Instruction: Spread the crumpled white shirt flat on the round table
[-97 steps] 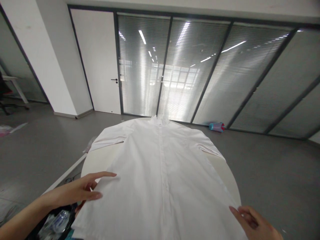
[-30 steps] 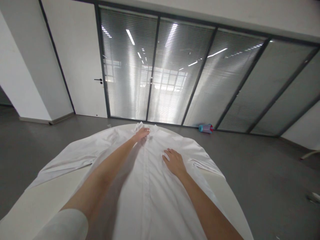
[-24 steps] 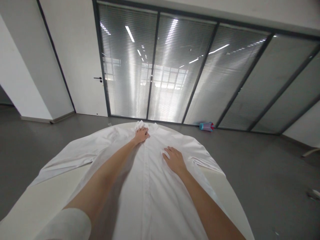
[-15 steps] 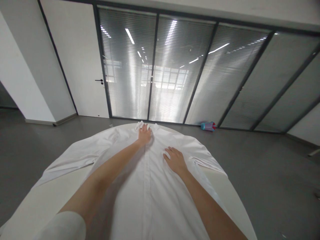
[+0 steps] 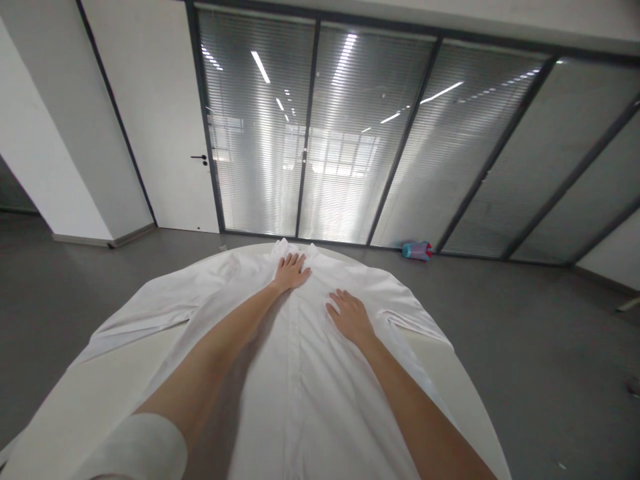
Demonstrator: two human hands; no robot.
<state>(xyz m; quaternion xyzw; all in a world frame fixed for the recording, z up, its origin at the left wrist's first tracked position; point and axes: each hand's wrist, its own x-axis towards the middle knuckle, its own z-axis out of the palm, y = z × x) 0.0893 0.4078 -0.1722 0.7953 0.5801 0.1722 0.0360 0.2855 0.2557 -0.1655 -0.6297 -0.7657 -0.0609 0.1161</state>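
A white long-sleeved shirt (image 5: 270, 407) lies spread over a round white table (image 5: 90, 407), its collar at the far edge and its front placket running down the middle. My left hand (image 5: 292, 272) rests on the cloth just below the collar, fingers spread. Lower and to the right, my right hand (image 5: 350, 315) lies on the upper part of the shirt, also with fingers apart. Neither hand grips the fabric. Both sleeves reach out to the sides of the tabletop, and small wrinkles show around the collar and shoulders.
Beyond the table runs a glass partition (image 5: 345, 133) with blinds, beside a white door (image 5: 150, 120) with a black handle. A blue and red patterned bundle (image 5: 417, 251) lies on the grey floor (image 5: 540, 347) by the glass. A white pillar (image 5: 65, 133) stands at left.
My left hand has shifted slightly down from the collar, and its fingers have spread out flat. My right hand stays in nearly the same place on the shirt.
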